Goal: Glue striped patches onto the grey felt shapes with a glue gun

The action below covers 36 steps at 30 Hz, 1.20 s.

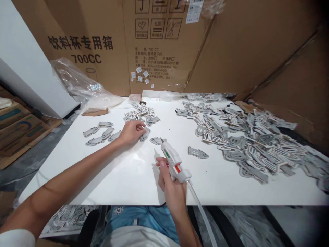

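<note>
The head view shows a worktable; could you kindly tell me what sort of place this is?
Probably a small workshop or assembly room: a glue gun in the right hand, many similar grey pieces heaped on a white table, and a large carton behind.

The white, squared glue gun (171, 154) looks like smooth plastic with a slight sheen; the pale rod (202, 207) behind it is smooth and translucent. Flat grey pointed cutouts (197, 152) look matt, with brownish edges like wood or card, which one is unclear. The white rectangular table (128, 188) is smooth and glossy. Brown printed cartons (159, 37) are matt cardboard; the clear, crumpled bag (69, 77) is shiny plastic film.
</note>
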### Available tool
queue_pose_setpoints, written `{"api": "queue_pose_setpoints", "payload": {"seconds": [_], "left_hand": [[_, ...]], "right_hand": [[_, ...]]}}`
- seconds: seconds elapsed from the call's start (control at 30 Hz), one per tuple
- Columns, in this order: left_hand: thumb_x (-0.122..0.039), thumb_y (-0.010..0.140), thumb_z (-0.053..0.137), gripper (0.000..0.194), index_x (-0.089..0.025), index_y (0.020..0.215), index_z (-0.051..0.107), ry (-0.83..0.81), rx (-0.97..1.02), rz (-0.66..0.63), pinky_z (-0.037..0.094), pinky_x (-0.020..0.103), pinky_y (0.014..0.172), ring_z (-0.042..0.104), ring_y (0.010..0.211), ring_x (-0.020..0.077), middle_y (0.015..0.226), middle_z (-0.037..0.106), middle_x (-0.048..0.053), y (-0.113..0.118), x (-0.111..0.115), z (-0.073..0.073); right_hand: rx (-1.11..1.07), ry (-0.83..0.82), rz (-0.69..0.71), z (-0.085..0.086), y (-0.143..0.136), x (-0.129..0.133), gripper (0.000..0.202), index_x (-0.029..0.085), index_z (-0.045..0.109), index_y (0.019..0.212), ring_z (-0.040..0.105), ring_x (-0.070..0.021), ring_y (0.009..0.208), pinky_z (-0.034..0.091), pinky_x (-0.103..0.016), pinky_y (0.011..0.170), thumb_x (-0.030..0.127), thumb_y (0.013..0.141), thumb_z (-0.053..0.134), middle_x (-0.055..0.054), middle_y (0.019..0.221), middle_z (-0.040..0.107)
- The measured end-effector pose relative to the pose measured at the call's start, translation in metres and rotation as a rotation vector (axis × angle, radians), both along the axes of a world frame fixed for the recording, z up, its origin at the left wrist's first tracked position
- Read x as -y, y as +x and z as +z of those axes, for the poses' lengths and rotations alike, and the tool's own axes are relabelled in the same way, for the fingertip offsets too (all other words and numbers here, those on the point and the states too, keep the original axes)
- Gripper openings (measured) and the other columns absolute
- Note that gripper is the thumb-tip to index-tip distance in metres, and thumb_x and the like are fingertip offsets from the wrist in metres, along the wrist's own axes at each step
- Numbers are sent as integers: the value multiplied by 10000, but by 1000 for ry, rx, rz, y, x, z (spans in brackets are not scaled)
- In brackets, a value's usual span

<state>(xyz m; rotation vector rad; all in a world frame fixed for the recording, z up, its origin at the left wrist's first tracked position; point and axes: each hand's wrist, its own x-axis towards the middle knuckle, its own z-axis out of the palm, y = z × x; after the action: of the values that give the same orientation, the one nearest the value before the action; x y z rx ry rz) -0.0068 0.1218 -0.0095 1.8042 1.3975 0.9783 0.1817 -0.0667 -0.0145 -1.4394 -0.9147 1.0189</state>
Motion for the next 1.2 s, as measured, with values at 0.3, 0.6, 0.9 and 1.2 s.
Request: {"api": "queue_pose_setpoints", "payload": {"seconds": [0.3, 0.6, 0.9, 1.2], "left_hand": [[-300, 850, 833, 107, -222, 924, 837, 108, -223, -64, 609, 383, 840, 777, 805, 251, 825, 829, 43, 4, -5, 8], [-331, 855, 838, 317, -194, 1139, 801, 271, -325, -15, 534, 472, 1058, 707, 1170, 354, 1217, 800, 137, 38, -57, 7], [-304, 845, 896, 399, -221, 1218, 779, 372, -166, -130, 553, 360, 892, 689, 933, 223, 1120, 820, 58, 27, -6, 26], [-340, 926, 881, 390, -243, 1276, 737, 559, -10, -509, 572, 405, 821, 711, 934, 251, 1073, 815, 119, -9, 104, 12]], "right_hand": [[-92, -13, 29, 4, 1, 1, 525, 179, 792, 1123, 317, -114, 496, 301, -262, 497, 675, 971, 717, 88, 559, 407], [-11, -30, -16, 4, 4, 0, 514, 181, 825, 1058, 355, -116, 501, 326, -263, 503, 676, 960, 729, 66, 580, 457], [-212, 21, -68, -3, 4, -4, 620, 176, 803, 1187, 289, -88, 470, 277, -245, 441, 723, 896, 796, 56, 642, 529], [-9, -9, -86, 1, 3, -5, 567, 173, 844, 1112, 496, -164, 571, 420, -273, 523, 683, 866, 824, 35, 589, 524]]}}
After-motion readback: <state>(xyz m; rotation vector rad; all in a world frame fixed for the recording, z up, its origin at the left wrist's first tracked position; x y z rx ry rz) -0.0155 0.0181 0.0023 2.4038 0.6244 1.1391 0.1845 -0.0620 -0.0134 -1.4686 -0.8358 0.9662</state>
